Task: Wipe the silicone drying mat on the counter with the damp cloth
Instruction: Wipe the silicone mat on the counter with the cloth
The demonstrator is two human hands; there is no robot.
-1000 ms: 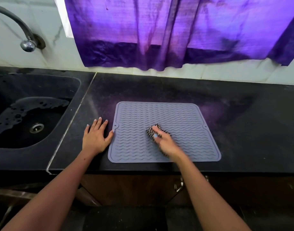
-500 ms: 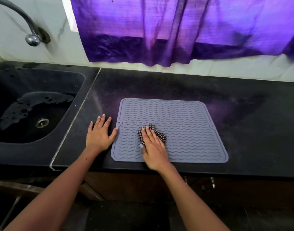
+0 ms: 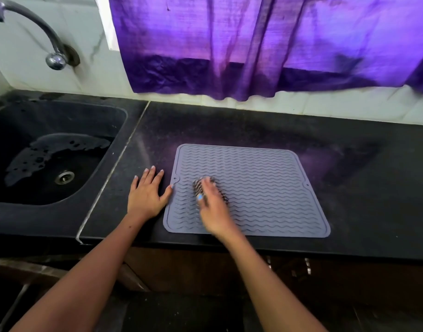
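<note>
A grey silicone drying mat with wavy ridges lies flat on the black counter. My right hand presses a bunched black-and-white checked cloth onto the mat's left half; the hand is motion-blurred and covers most of the cloth. Flat on the counter beside the mat's left edge rests my left hand, fingers spread, its thumb tip touching the mat's rim.
A black sink with water pooled around the drain sits at the left, under a metal tap. A purple curtain hangs over the tiled back wall. The counter's front edge runs just below the mat.
My right hand has slid the cloth leftward across the mat over the last second. My left hand has stayed flat by the mat's left edge. The camera view shifted slightly.
</note>
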